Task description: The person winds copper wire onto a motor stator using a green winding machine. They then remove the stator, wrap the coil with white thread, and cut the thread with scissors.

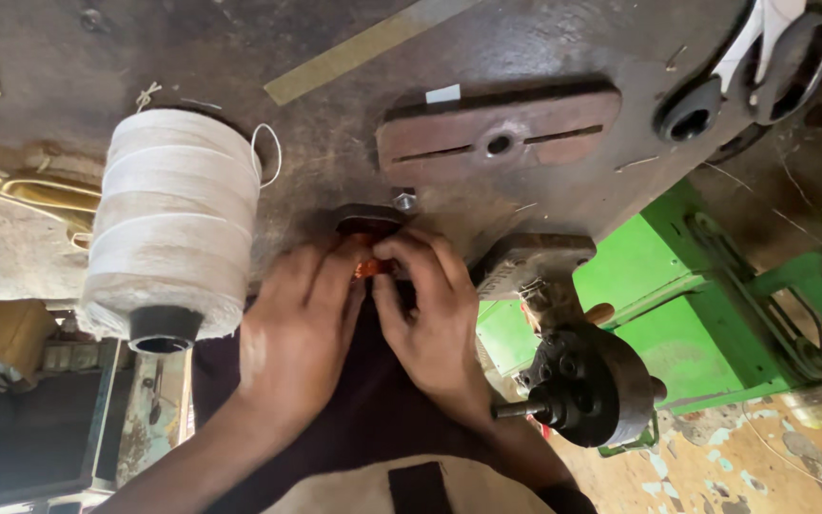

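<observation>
Copper-orange wire made up the small coil, which sat at the near edge of the dark, worn desk, just below a hex nut. Both hands pinched it between their fingertips, the left hand and the right hand equally close. Its long axis could not be told. A big spool of white string stood to the left.

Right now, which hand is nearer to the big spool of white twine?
Left. The left hand sits just right of the white twine spool; the right hand is farther away, beyond the left.
</observation>
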